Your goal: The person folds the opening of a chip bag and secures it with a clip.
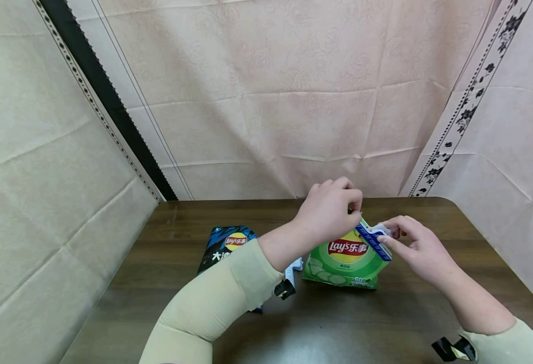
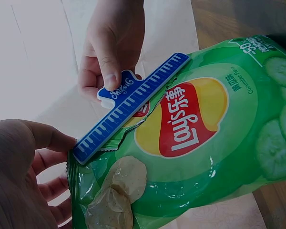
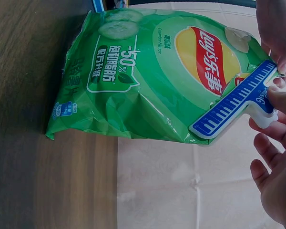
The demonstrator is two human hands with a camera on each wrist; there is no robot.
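Note:
A green bag of Lay's potato chips [image 1: 334,268] stands on the table, its top folded over. Across that fold sits a blue bag clip [image 2: 133,107] with a white piano-key pattern. My right hand [image 1: 418,247] holds the clip by its handle, thumb on the front and fingers behind. At the bag's upper corner, my left hand [image 1: 332,207] pinches the bag edge, with the thumb by the clip's end, as the left wrist view shows. Part of the right hand's fingers is hidden behind the clip.
A dark blue-black Lay's bag [image 1: 218,245] lies to the left, partly covered by the left sleeve. Beside that sleeve a light blue and white object [image 1: 290,273] shows partly. The brown wooden table [image 1: 321,328] ends at hanging cloths [image 1: 293,126].

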